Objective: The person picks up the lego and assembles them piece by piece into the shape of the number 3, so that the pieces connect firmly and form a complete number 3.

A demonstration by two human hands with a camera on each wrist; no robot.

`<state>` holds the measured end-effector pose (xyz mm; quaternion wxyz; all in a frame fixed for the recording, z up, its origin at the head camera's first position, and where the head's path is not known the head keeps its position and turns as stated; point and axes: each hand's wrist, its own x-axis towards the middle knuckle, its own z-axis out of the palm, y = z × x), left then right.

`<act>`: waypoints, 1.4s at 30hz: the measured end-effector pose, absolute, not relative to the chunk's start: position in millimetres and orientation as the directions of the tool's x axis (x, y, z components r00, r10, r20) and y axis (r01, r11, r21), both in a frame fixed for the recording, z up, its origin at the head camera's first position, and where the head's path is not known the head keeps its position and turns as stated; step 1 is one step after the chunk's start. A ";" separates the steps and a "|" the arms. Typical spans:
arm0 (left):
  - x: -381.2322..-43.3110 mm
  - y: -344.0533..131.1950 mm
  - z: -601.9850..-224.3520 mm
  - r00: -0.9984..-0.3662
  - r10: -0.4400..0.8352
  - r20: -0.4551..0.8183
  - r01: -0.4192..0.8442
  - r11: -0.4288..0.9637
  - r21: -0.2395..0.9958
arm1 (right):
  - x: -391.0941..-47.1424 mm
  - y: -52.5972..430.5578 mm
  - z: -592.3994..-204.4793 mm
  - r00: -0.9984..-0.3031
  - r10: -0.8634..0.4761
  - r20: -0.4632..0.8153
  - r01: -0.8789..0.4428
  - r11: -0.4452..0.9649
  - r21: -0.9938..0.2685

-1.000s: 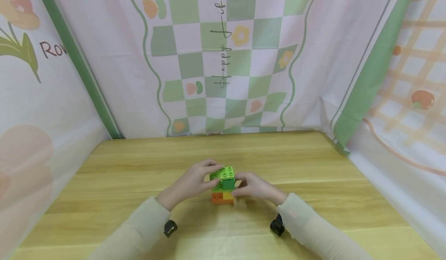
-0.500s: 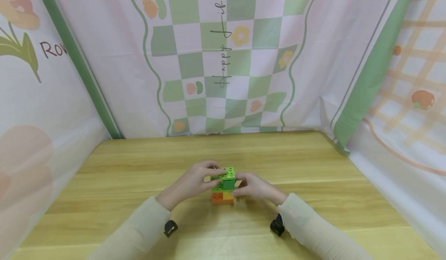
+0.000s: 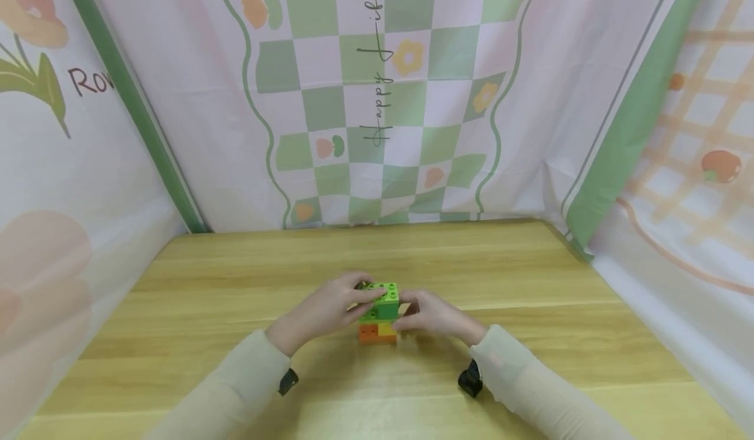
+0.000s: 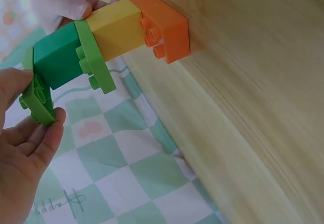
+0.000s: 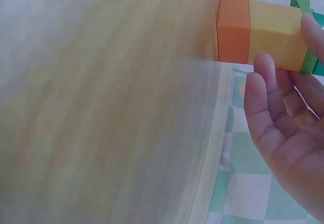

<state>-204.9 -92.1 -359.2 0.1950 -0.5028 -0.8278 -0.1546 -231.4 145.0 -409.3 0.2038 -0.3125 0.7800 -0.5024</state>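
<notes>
A short tower of toy building bricks stands on the table. An orange brick (image 4: 169,29) is at the bottom, with a yellow brick (image 4: 115,27) on it. Above come a light green plate (image 4: 95,57), a dark green brick (image 4: 58,56) and a light green top plate (image 4: 39,98). My left hand (image 3: 330,306) pinches the top plate between thumb and fingers, covering part of its studs. From the right, my right hand (image 3: 432,314) holds the tower, its thumb (image 5: 314,34) by the joint of the yellow brick and the light green plate, its fingers along the yellow brick.
The wooden table (image 3: 377,394) reaches out on all sides of the tower. A checkered cloth (image 3: 400,126) hangs behind its far edge, and printed cloths hang at left and right. Black wrist cameras (image 3: 470,380) sit below both sleeves.
My left fingers have slid a little to the right over the top plate, covering more of it. The right hand and the tower keep their place; the head view has shifted slightly.
</notes>
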 end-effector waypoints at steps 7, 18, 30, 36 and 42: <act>-202.8 -89.6 -354.4 -0.422 0.800 0.427 0.882 0.472 -0.012 | -232.7 146.1 -408.9 -0.720 -0.694 0.008 -0.296 0.297 -0.908; -200.0 -90.6 -353.3 -0.444 0.802 0.399 0.875 0.483 0.001 | -231.4 145.3 -407.5 -0.721 -0.693 0.015 -0.311 0.303 -0.901; -201.4 -91.2 -353.9 -0.427 0.799 0.423 0.881 0.472 -0.004 | -231.6 146.5 -405.4 -0.721 -0.692 0.019 -0.320 0.309 -0.896; -202.6 -92.4 -363.7 -0.449 0.771 0.453 0.872 0.489 0.031 | -231.7 146.7 -407.1 -0.717 -0.696 0.024 -0.331 0.310 -0.891; -199.4 -93.6 -367.0 -0.520 0.710 0.475 0.850 0.483 0.209 | -230.7 145.5 -407.9 -0.723 -0.691 0.021 -0.332 0.320 -0.887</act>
